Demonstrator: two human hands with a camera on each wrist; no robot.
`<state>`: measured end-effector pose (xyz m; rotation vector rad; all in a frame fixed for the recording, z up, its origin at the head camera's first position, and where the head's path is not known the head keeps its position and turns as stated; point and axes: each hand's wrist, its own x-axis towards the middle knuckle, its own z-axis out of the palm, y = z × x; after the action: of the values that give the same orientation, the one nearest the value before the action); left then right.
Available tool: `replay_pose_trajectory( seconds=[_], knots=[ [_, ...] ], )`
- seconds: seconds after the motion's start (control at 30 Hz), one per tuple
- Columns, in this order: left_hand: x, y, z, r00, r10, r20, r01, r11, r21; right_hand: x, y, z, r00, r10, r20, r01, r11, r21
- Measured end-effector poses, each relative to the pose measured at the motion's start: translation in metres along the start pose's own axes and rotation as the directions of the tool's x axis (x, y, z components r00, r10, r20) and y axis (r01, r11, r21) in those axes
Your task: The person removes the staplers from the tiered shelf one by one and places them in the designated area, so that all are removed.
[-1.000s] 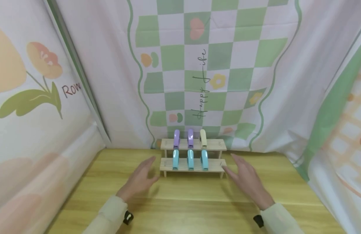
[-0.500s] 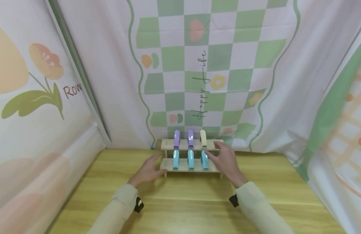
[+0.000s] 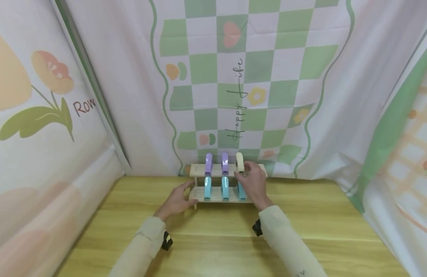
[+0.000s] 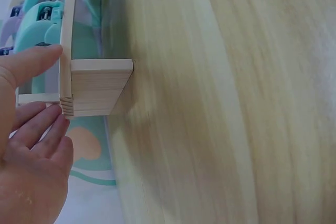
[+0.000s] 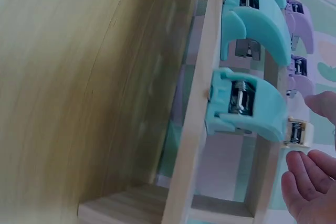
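A two-step wooden rack [image 3: 216, 195] carries purple staplers [image 3: 208, 164] and a cream one [image 3: 239, 162] on its upper step, and teal staplers [image 3: 225, 188] on the lower. The right hand [image 3: 256, 185] reaches over the rightmost teal stapler, thumb and fingers on either side of the cream one; the right wrist view shows small gaps between the fingers [image 5: 304, 174] and the cream stapler [image 5: 298, 132]. At the rack's left end is the left hand [image 3: 175, 201], thumb and fingers spread around the lower step's end [image 4: 66, 85], fingertips at its edge.
The wooden table [image 3: 213, 238] extends in front of the rack and to both sides. Behind the rack hangs a green-and-white checked cloth [image 3: 231, 92], with printed cloth [image 3: 37, 165] on the left and more cloth [image 3: 400, 154] on the right.
From the rack's right side, the right hand has moved left and inward to the cream stapler. The left hand has moved right, up to the rack's left end. The staplers stand as before.
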<state>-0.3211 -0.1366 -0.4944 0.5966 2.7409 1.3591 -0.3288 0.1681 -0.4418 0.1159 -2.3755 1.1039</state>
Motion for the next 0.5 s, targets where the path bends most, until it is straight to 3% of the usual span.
replay_pose_trajectory(
  seconds=[0.2,0.5],
  knots=[
    [0.0,0.003,0.001,1.0,0.029,-0.013,-0.029,1.0,0.005,0.007,-0.001,0.009,0.997,0.054,-0.059,-0.053,0.998,0.025],
    [-0.002,0.006,0.001,0.999,0.043,-0.024,-0.043,0.999,0.005,0.013,-0.004,0.011,0.989,0.131,-0.07,-0.127,0.99,0.068]
  ],
)
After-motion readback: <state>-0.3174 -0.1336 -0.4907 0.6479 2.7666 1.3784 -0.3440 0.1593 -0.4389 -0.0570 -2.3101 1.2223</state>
